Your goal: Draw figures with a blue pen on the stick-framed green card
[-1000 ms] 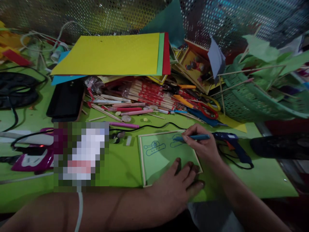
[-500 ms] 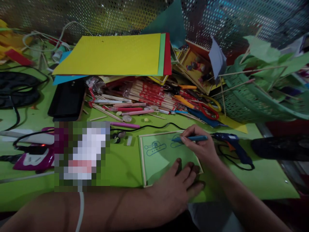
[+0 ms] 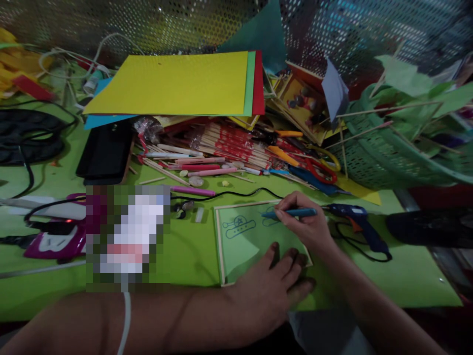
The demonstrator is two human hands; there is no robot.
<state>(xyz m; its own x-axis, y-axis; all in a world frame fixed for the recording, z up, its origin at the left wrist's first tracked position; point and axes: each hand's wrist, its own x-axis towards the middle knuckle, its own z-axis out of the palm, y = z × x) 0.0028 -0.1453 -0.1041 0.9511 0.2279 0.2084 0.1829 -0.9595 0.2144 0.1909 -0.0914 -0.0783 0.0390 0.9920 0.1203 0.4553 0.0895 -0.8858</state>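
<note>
A light green sheet (image 3: 240, 251) edged with thin wooden sticks lies on the table in front of me. On its upper left is a blue drawing (image 3: 240, 228) of a tank-like shape. My right hand (image 3: 305, 219) grips a blue marker pen (image 3: 301, 212), its tip at a second, similar drawing (image 3: 270, 220) on the upper right; the fingers partly cover that one. Across the sheet's lower right lies my left hand (image 3: 269, 286), palm down with fingers spread. Just right of my right hand rests a dark blue glue gun (image 3: 356, 219).
Behind the sheet are a pile of bundled sticks (image 3: 232, 145), scissors (image 3: 321, 170) and a stack of coloured paper (image 3: 166, 84). A green basket (image 3: 399, 143) stands at the right. On the left are a pixelated phone (image 3: 133, 231) with a white cable and a purple power strip (image 3: 55, 241).
The marker tip has shifted slightly left and down on the second drawing. My left hand keeps its place on the sheet, while the whole view has drifted a little.
</note>
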